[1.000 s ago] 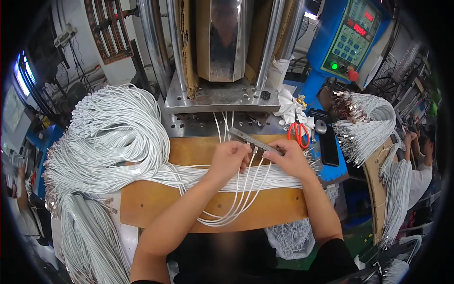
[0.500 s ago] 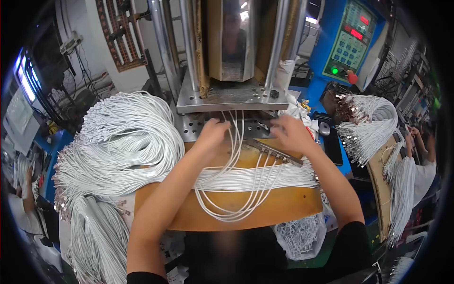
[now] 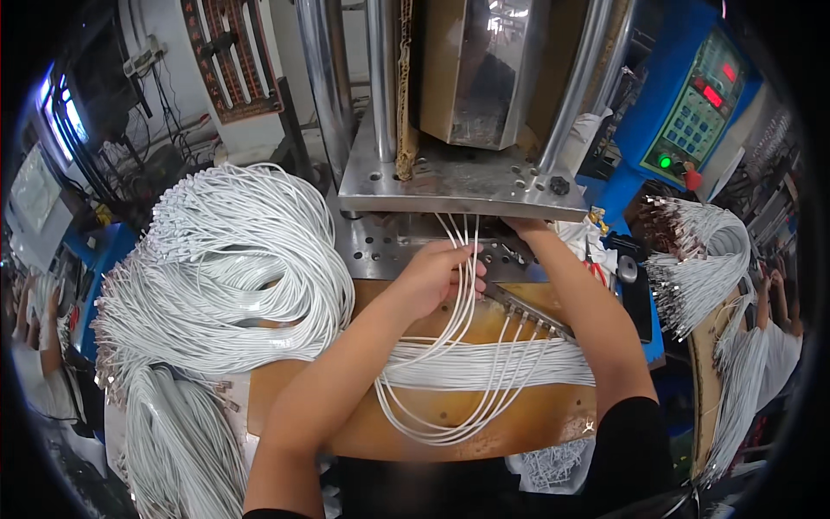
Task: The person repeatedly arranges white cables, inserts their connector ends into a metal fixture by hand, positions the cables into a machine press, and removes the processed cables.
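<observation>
Several thin white cables (image 3: 467,298) run down from under the upper metal plate (image 3: 467,192) of a press. My left hand (image 3: 432,278) is closed around them just in front of the press, fingers wrapped over the strands. My right hand (image 3: 527,225) reaches beneath the plate's right part; its fingers are hidden there. The cables loop down toward me and back up to a slotted metal bar (image 3: 529,317), which holds their other ends in a row. That bar lies at a slant beside my right forearm, on an orange-brown board (image 3: 553,411). The upper cable ends are out of sight under the plate.
A flat bundle of white cables (image 3: 510,370) crosses the board. Large coiled cable heaps (image 3: 233,259) fill the left side. A blue control box (image 3: 683,112) with red digits and a green light stands right. Other people work at both edges. A bag of white scraps (image 3: 553,467) sits below.
My left hand has moved right and closed on the hanging cables. My right hand has slid in under the plate. The view has shifted, with the press appearing farther right.
</observation>
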The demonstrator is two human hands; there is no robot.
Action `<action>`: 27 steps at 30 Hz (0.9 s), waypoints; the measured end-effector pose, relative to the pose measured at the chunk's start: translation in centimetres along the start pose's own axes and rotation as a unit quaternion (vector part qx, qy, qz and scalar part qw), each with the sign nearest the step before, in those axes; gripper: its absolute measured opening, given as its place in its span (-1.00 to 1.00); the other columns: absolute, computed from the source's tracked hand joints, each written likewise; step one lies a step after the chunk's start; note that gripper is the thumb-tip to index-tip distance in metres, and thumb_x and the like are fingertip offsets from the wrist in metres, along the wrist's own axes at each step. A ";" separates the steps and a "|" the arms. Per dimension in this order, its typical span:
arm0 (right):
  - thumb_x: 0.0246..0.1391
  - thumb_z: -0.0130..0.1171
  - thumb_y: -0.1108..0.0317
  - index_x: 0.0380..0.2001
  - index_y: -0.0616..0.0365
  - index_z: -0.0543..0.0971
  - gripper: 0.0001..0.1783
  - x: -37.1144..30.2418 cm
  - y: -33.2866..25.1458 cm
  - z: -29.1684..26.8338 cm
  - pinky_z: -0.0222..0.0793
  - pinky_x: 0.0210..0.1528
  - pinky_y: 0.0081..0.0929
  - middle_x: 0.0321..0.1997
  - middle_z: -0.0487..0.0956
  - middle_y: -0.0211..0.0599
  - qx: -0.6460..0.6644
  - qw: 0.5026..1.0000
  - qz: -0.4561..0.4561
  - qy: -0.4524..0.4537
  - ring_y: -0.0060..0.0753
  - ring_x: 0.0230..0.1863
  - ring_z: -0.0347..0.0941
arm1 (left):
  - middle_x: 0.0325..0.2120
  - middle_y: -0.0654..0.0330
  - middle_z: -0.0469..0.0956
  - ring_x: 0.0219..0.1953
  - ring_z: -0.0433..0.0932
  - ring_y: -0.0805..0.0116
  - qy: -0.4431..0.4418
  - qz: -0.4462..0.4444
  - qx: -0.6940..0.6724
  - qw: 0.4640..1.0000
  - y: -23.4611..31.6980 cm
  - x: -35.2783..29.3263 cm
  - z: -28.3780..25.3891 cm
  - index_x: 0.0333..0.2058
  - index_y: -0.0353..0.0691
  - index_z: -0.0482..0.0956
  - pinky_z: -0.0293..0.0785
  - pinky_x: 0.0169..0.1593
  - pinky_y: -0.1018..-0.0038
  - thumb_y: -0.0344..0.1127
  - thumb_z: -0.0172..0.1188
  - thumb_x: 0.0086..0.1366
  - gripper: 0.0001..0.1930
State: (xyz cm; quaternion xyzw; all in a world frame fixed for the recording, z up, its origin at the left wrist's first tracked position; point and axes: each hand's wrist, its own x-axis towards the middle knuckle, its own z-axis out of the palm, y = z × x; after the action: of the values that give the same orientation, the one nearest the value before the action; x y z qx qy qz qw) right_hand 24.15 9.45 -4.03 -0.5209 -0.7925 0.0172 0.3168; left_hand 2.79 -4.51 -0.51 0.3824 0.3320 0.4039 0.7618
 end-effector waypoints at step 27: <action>-0.02 0.33 0.17 -0.48 0.19 0.66 -0.73 -13.2 -4.3 -10.9 0.44 -0.38 -0.33 -0.52 0.60 -0.17 -0.067 0.997 -0.001 -0.049 -0.15 -0.52 0.53 | -0.54 0.15 0.54 -0.57 0.60 0.29 0.278 0.360 0.238 0.858 15.1 -19.9 -9.2 -0.24 -0.36 0.46 0.51 -0.58 0.44 -0.20 0.13 0.35 -0.72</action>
State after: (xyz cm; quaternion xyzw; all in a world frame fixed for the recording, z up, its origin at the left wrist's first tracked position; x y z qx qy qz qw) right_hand 29.71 -6.82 -0.18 -0.5388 -0.8070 -0.0110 0.2416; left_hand -19.18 -13.21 11.80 0.5170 0.4551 0.6480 0.3252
